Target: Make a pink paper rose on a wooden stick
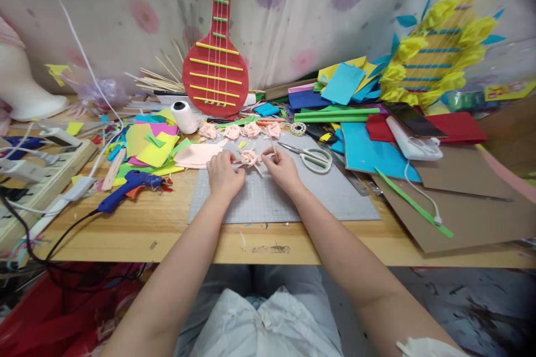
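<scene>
A pale pink paper flower with loose strips at its edges lies on the grey cutting mat, between my hands. My left hand has curled fingers and pinches the flower's left edge. Opposite it, my right hand is closed on a thin stick beside the flower; its fingertips partly hide the stick. Several finished-looking pink paper flowers stand in a row behind. Pale pink paper sheets lie left of my left hand, and scissors lie open to the right.
A blue glue gun with a cable rests at left, near a power strip. A thread spool and red paper-covered instrument stand behind. Cardboard, a metal ruler and a white power bank lie at right.
</scene>
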`<control>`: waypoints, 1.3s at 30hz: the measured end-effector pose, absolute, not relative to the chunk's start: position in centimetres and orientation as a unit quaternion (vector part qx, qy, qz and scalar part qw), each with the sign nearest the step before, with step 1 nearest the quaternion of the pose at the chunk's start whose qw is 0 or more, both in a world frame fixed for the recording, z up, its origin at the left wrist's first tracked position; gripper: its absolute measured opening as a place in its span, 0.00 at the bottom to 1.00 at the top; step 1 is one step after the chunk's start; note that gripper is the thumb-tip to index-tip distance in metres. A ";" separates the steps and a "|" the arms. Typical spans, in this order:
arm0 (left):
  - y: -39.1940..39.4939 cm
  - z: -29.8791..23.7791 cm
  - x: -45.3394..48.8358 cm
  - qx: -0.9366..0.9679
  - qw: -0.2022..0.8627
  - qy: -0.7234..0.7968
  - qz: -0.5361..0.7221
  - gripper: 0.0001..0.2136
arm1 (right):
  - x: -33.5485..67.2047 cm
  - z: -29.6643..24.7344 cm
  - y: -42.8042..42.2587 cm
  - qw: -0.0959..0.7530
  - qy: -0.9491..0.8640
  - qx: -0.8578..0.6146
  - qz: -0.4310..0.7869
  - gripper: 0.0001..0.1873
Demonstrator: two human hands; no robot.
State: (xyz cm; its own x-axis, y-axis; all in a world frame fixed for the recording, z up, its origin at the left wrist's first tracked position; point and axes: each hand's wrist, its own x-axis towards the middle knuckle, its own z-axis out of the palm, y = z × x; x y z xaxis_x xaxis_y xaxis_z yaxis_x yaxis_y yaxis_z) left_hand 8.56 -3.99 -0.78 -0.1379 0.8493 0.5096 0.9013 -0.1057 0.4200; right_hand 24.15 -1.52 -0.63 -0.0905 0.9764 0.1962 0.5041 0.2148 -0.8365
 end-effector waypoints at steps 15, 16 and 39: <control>-1.0 -0.8 9.2 -0.465 -0.399 -0.709 -0.348 0.11 | 23.7 -0.4 -2.3 0.223 -0.754 -0.592 0.179 0.19; -0.9 -0.8 9.2 -0.455 -0.416 -0.708 -0.345 0.10 | 23.7 -0.4 -2.3 0.227 -0.753 -0.591 0.179 0.19; -2.5 -0.8 10.8 -0.236 -0.575 -0.441 -0.648 0.12 | 22.8 -0.4 -3.3 0.261 -0.798 -0.506 0.197 0.14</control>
State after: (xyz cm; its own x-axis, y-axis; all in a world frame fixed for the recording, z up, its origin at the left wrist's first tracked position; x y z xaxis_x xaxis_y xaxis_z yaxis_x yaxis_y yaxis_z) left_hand 10.78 -2.47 -0.80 -0.2273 0.9530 -0.2006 -0.5364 0.0494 0.8425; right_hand 22.82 -3.29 -0.43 -0.3521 0.9104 0.2173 0.7042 0.4107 -0.5792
